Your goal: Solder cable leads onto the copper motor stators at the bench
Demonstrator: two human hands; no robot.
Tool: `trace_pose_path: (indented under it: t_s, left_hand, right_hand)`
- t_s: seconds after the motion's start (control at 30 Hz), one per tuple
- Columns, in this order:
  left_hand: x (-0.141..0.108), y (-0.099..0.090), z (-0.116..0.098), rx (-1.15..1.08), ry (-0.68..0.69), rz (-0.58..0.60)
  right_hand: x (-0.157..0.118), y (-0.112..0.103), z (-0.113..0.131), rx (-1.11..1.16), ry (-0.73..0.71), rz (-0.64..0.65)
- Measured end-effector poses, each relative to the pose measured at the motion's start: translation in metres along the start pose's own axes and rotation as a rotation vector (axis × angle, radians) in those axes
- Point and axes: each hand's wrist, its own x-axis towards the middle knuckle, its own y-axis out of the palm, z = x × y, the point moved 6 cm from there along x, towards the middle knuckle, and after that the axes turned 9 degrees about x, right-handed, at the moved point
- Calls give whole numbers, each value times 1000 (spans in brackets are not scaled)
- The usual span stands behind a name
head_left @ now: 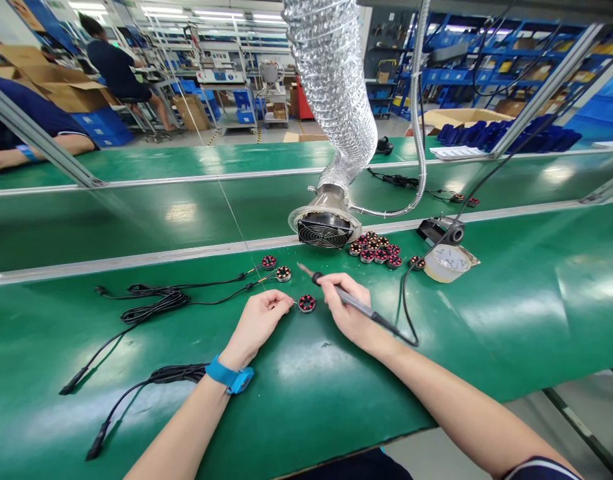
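My right hand (pixel 350 303) grips a soldering iron (pixel 350 300) like a pen, its bare tip pointing up and left above the table. A motor stator (pixel 307 304) with red windings lies flat between my two hands. My left hand (pixel 261 317) is pinched just left of that stator, at a short silvery end. Thin solder wire (pixel 232 212) runs down from above to this hand; the fingers partly hide the pinched end. Two more stators, one red-wound (pixel 269 262) and one copper-wound (pixel 283 273), lie behind, joined to black cables (pixel 159 300).
A pile of stators (pixel 373 250) sits beneath the fan (pixel 325 231) on a foil duct (pixel 336 73). To the right are an iron holder (pixel 440 231) and a translucent tub (pixel 446 263). Another cable (pixel 179 373) lies by my left forearm. A co-worker's arm (pixel 61 143) rests at far left.
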Motion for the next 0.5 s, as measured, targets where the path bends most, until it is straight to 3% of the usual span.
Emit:
trace_pose_path:
  t_s: [0.13,0.33,0.5]
  left_hand:
    - [-1,4,1,5,-8,26]
    - [-3,5,2,12,-22,32]
    - [-4,4,0,11,-20,24]
  right_hand:
    - [-5,-8,-1,-17,42,-36]
    - [-7,-7,11,-60,-45,-20]
    - [-7,-5,11,-85,-35,13]
